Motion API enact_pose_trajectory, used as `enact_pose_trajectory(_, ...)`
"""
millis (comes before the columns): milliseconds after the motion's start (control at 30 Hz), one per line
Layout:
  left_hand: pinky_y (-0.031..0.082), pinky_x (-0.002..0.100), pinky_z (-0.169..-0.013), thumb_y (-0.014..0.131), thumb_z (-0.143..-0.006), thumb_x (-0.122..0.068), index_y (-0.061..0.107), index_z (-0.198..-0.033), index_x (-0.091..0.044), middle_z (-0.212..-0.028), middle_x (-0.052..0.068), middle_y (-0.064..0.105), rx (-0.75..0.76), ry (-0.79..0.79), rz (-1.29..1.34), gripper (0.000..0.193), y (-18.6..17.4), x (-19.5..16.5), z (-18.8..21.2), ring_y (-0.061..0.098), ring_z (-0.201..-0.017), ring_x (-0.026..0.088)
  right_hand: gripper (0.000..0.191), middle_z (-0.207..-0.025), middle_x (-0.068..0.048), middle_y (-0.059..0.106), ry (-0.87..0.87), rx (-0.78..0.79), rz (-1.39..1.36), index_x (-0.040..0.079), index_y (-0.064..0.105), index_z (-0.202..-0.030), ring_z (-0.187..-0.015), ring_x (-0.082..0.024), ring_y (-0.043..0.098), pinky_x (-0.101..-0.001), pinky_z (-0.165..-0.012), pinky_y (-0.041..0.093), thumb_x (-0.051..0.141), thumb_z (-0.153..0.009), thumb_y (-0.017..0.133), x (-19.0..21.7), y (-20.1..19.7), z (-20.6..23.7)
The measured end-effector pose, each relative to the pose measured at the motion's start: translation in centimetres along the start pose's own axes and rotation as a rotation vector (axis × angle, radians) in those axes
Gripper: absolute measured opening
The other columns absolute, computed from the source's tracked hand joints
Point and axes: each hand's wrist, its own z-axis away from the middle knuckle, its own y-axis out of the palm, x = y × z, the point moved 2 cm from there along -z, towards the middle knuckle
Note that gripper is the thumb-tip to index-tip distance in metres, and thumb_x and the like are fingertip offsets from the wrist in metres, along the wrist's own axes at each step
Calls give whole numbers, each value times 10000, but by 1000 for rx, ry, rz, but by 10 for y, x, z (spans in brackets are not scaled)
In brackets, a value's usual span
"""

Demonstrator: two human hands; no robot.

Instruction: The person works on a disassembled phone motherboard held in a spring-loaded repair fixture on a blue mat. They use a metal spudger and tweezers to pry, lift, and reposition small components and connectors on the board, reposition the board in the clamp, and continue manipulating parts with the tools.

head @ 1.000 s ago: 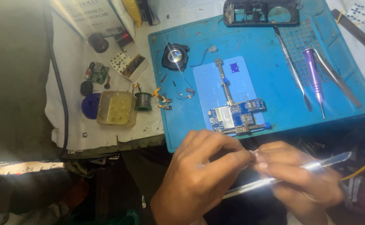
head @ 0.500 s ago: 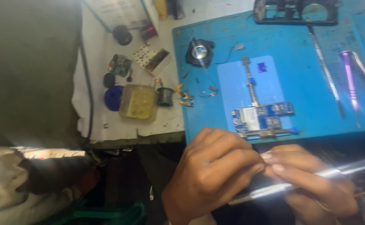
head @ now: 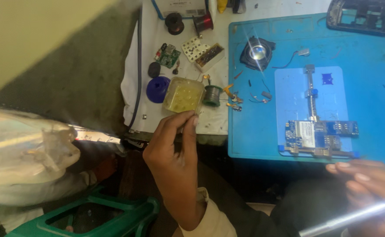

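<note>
Two hands, one pinch near the yellow tray

Head view: left hand (head: 175, 153) is raised, thumb and forefinger pinched shut just below the yellowish plastic tray (head: 183, 95) on the table (head: 210, 118); anything pinched is too small to tell. Right hand (head: 368, 186) grips a shiny metal tool (head: 346, 218) below the blue mat (head: 368, 92).

- a white-topped bench (head: 175, 118) fills the upper middle, its front edge facing the viewer.
- grey floor (head: 82, 83) lies left of the bench's left edge.
- a green plastic crate (head: 113, 217) stands below.
</note>
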Motion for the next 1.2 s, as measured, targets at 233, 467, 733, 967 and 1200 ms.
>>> enact_pose_trajectory(233, 520, 357, -842, 819, -832, -71, 747, -981, -78, -1049, 62, 642, 70, 116, -146, 165, 12, -14, 6, 609, -969, 250, 332, -1168, -173, 715, -55, 28, 48, 97, 613, -1255, -1053, -297, 737, -386, -946, 595, 23, -935, 659, 18, -1, -16)
enact_pose_trajectory(467, 432, 422, -956, 819, -806, -81, 769, -984, -105, -1166, 77, 571, 70, 148, -326, 186, 27, -17, 5, 490, -1094, 332, 335, -1124, -172, 721, -9, -40, 24, 103, 614, -1210, -1041, -283, 733, -368, -910, 609, -9, -896, 647, 13, 0, -4)
enact_pose_trajectory(733, 489, 409, -996, 741, -940, -48, 725, -1124, -73, -1132, 73, 614, 38, 117, -137, 186, 21, -23, 14, 582, -1127, 270, 492, -1220, -166, 746, 886, 298, -307, -56, 633, -1257, -978, -314, 714, -377, -793, 562, 242, -1081, 283, -15, -43, -10)
enact_pose_trajectory(967, 458, 450, -1136, 801, -909, -192, 628, -1339, -36, -1332, 119, 616, 571, 489, 17, 489, 60, -67, 40, 564, -1330, 316, 485, -964, -147, 666, -33, -542, -264, -1, 643, -1119, -674, -187, 598, -288, -707, 506, 448, -1184, 475, 9, 1, 15)
enact_pose_trajectory(1200, 402, 483, -1085, 818, -847, -263, 584, -1358, 15, -1293, 173, 588, 595, 495, -22, 627, 96, -59, 37, 537, -1255, 380, 195, -977, -193, 694, 57, -343, 96, -62, 642, -1103, -856, -211, 727, -312, -813, 617, 121, -1067, 700, 65, -5, -52)
